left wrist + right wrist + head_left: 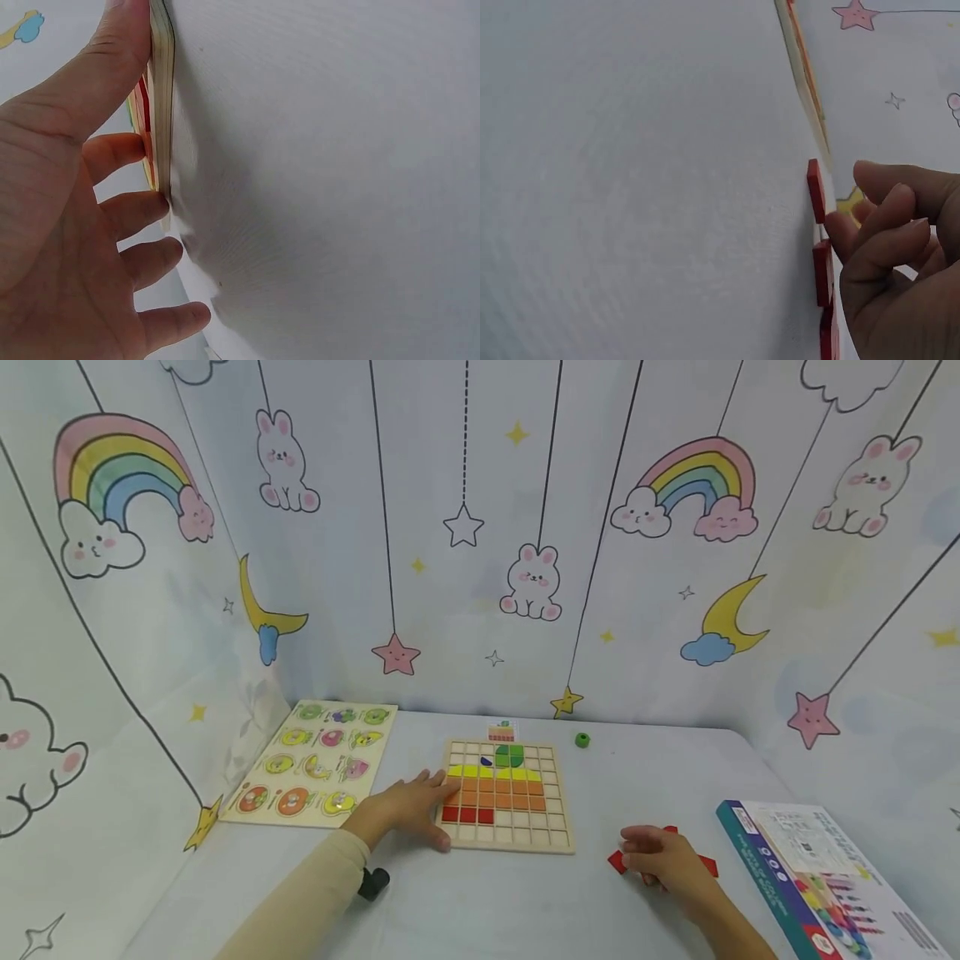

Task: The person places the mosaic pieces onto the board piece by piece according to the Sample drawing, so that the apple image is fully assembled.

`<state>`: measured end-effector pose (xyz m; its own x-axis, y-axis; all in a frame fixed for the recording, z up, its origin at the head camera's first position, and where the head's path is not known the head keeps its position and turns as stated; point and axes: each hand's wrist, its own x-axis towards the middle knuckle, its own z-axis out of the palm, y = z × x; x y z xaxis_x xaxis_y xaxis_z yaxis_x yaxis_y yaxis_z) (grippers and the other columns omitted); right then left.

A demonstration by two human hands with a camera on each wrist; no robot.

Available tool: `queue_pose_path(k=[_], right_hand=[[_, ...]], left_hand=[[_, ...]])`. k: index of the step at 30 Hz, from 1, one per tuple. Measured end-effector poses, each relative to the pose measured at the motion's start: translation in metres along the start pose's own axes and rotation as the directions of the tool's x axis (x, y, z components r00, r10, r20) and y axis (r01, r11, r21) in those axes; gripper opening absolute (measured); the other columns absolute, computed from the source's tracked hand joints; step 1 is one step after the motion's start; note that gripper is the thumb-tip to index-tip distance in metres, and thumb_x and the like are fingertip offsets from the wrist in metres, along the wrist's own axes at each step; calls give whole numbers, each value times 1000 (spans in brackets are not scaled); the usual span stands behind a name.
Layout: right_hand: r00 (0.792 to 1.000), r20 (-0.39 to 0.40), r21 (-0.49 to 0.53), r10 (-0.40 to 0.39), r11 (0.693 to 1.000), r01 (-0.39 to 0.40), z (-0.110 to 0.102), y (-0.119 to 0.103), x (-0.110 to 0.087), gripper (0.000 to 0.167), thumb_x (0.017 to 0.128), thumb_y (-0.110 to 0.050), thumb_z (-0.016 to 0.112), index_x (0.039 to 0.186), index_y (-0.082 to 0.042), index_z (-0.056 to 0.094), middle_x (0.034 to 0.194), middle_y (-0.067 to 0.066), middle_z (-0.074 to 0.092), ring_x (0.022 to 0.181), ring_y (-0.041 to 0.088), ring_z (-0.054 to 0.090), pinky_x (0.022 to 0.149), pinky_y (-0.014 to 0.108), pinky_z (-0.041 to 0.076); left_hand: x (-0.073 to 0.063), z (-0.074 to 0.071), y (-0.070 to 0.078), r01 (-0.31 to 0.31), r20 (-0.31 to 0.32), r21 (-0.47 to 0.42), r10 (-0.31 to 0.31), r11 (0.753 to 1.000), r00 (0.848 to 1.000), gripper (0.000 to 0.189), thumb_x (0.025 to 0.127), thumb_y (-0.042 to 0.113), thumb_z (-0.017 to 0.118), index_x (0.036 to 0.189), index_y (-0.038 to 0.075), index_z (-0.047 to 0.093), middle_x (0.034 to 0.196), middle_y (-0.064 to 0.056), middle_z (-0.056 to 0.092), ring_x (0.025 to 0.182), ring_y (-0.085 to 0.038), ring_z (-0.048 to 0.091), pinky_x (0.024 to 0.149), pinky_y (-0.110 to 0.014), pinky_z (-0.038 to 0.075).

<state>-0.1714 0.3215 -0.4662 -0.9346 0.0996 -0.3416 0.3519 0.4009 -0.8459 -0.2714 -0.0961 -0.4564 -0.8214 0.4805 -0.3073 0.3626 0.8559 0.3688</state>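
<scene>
In the head view a wooden grid board (517, 846) lies mid-table. It bears green quarter-round tiles (509, 756), a small blue piece (486, 762), a yellow row (487, 772), orange rows (498, 794) and a short row of red tiles (468, 815) at its lower left. My left hand (411, 810) rests at the board's left edge, thumb and fingers spread; the left wrist view shows the thumb along the board's side (163, 112). Over loose red tiles (617, 862) at the right hovers my right hand (663, 864), fingers loosely bent. In the right wrist view, its fingertips are close beside a red tile (815, 191).
A fruit picture board (360, 793) lies left of the grid board. Behind the grid board are a small picture card (502, 731) and a green bead (582, 740). A boxed set (787, 835) lies at the right. Black cylindrical pieces (380, 880) sit near my left forearm.
</scene>
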Motion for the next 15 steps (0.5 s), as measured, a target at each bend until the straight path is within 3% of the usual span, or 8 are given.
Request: queue_pose_path(k=[3, 8, 11, 15], right_hand=[[998, -53, -182, -30, 983, 20, 7, -2, 1, 51, 84, -10, 82, 131, -4, 65, 107, 6, 70, 87, 21, 60, 70, 30, 57], [988, -80, -431, -128, 899, 82, 15, -5, 3, 47, 78, -9, 86, 123, -7, 71, 103, 3, 71, 94, 20, 63, 82, 39, 62], [987, -70, -474, -147, 875, 97, 18, -7, 3, 46, 78, -9, 87, 121, -7, 72, 106, 4, 72, 94, 20, 63, 85, 42, 62], [991, -61, -474, -122, 877, 79, 20, -8, 2, 48, 74, -11, 90, 118, -8, 72, 102, 4, 70, 91, 20, 61, 81, 38, 62]], left_hand=[[0, -1, 1, 0, 4, -3, 0, 1000, 1000, 100, 75, 55, 86, 159, 31, 38, 168, -6, 27, 157, -35, 16, 121, -64, 22], [1, -2, 1, 4, -1, -8, -4, 1000, 1000, 99, 74, 54, 87, 158, 31, 40, 168, -6, 27, 156, -35, 17, 120, -65, 24], [2, -2, 2, 9, -1, -8, -9, 1000, 1000, 99, 74, 54, 87, 158, 31, 40, 168, -6, 27, 156, -35, 17, 120, -65, 24], [3, 0, 2, 9, 1, -11, -9, 1000, 1000, 99, 73, 53, 87, 157, 30, 41, 168, -7, 28, 156, -35, 18, 120, -65, 24]])
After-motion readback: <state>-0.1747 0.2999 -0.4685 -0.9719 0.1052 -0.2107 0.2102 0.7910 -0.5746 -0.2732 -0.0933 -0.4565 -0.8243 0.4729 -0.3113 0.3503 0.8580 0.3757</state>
